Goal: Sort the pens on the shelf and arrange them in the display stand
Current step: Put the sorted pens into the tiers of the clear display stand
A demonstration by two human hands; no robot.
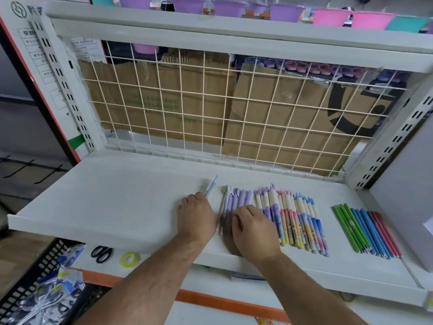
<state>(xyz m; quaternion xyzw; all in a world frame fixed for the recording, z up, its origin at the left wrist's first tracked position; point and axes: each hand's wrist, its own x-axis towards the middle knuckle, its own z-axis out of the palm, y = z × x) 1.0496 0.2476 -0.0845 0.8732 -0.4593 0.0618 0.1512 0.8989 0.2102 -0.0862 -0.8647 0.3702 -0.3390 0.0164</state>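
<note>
step in hand: sorting, by my reading; the pens lie on the white shelf (117,195) in groups by kind, and one is being added or pulled out.
left hand (195,214): fingers curled round a pale pen (211,186), whose free end points to 1 o'clock.
right hand (254,231): at 3 o'clock of the left, fingers bent down onto the purple pens (236,199); whether they pinch one or only press, i cannot tell.
other groups: gradient pens (302,221) just beside the purple ones at 3 o'clock; thin green, blue and red pens (365,231) well apart, further toward 3 o'clock.
display stand: not in view, so nothing is arranged in it yet.
next move: probably laying the pale pen at 9 o'clock of the purple row, parallel and ends level, without rolling its neighbours.
black basket (46,256): at 7 o'clock below the shelf, holding crumpled blue and silver packets (56,289).
buckets (372,19): along the upper shelf at 12 o'clock; contents hidden.
loose below: scissors (101,254) and a yellow tape roll (129,258).
</note>
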